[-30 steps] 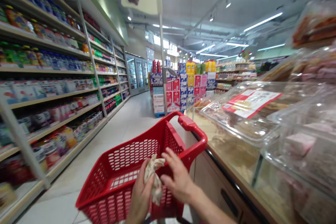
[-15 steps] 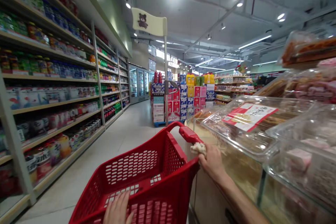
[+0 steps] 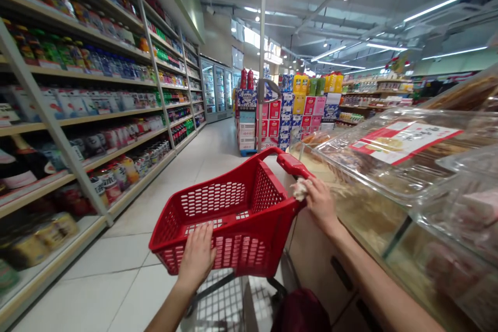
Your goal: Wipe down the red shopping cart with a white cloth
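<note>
A red plastic shopping cart (image 3: 233,238) stands in front of me, its perforated basket showing nothing inside. My left hand (image 3: 198,257) lies over the basket's near rim, fingers reaching over the inside and the thumb outside. At the right end of the cart, my right hand (image 3: 321,201) is closed around the red handle (image 3: 293,166). A crumpled whitish wad (image 3: 300,189), tissue or cloth, pokes out of that same hand. Close by on the right, a clear plastic food package (image 3: 389,166) with a red and white label sits on a glass-sided counter.
Shelves of bottled drinks (image 3: 89,83) run along the left. Ahead, stacked cartons (image 3: 272,119) stand on a blue pallet, beside a pole (image 3: 262,52) with a pale flag. Glass-door fridges (image 3: 218,88) line the back. The counter (image 3: 334,254) borders the cart on the right.
My view has tilted down, so the cart sits smaller and higher with its wheels showing. My left hand now shows whole on the rim; the right hand still holds the handle.
</note>
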`<action>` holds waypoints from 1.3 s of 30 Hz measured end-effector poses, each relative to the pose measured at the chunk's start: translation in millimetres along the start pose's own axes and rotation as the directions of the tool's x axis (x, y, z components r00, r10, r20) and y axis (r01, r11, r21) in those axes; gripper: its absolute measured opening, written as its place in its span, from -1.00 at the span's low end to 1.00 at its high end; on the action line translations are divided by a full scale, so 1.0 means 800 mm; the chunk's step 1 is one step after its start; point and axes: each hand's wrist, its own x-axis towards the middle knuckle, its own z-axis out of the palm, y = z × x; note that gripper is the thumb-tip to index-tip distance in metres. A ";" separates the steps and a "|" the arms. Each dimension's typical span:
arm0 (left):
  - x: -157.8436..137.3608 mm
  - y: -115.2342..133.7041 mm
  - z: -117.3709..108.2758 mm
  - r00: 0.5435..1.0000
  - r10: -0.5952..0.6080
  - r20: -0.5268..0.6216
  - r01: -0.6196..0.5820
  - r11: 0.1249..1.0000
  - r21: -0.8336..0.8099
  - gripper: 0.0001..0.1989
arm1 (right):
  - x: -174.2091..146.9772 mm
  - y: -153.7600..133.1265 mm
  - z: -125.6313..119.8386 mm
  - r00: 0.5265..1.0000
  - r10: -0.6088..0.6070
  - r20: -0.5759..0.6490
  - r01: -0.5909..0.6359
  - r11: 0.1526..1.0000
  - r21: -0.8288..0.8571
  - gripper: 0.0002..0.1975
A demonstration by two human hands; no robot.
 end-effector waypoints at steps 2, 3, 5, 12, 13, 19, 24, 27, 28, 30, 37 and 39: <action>0.001 0.007 -0.002 1.000 -0.026 0.010 0.026 1.000 -0.006 -0.45 | -0.003 -0.009 0.009 0.999 0.040 -0.037 -0.040 0.999 -0.016 -0.60; 0.002 0.010 -0.003 0.999 -0.032 0.018 0.032 0.999 -0.010 -0.45 | -0.008 -0.022 0.016 1.000 -0.008 -0.001 0.008 1.000 -0.003 -0.60; 0.004 0.014 -0.005 0.999 -0.028 0.043 0.029 0.999 -0.023 -0.44 | -0.023 -0.052 0.031 0.981 -0.164 0.107 0.158 0.986 0.057 -0.62; 0.007 0.019 -0.011 0.993 -0.034 0.113 0.041 0.998 -0.057 -0.43 | 0.001 -0.002 0.014 0.996 -0.052 0.067 0.052 0.999 0.011 -0.66; 0.007 0.021 -0.011 0.993 -0.044 0.113 0.051 0.997 -0.057 -0.43 | 0.009 0.007 0.011 1.000 0.007 0.031 -0.007 1.000 -0.017 -0.68; 0.009 0.024 -0.009 0.992 -0.048 0.119 0.055 0.997 -0.055 -0.41 | -0.015 -0.067 0.044 0.934 -0.260 0.247 0.225 0.961 0.160 -0.72; 0.006 0.024 -0.008 0.993 -0.026 0.112 0.030 0.999 -0.037 -0.42 | -0.011 -0.044 0.034 0.960 -0.193 0.201 0.172 0.978 0.120 -0.63; 0.004 0.029 -0.006 0.993 -0.045 0.108 0.049 0.998 -0.037 -0.41 | 0.007 -0.005 0.018 0.998 0.009 0.067 -0.010 1.000 0.018 -0.63; 0.004 0.030 -0.005 0.993 -0.054 0.105 0.059 0.997 -0.043 -0.41 | 0.008 -0.003 0.017 0.998 0.025 0.049 -0.027 0.999 0.036 -0.64; 0.004 0.032 -0.004 0.992 -0.069 0.102 0.077 0.994 -0.073 -0.41 | -0.001 -0.020 0.020 0.995 -0.033 0.091 0.017 0.986 0.168 -0.64; 0.028 0.066 -0.052 0.989 -0.144 0.038 0.139 0.795 -0.590 -0.42 | -0.046 -0.124 0.013 0.881 0.170 0.442 -0.462 0.509 0.726 -0.62; 0.038 0.091 -0.070 0.997 -0.073 0.036 0.073 0.626 -0.777 -0.43 | -0.045 -0.134 0.002 0.804 0.226 0.550 -0.594 0.302 0.745 -0.74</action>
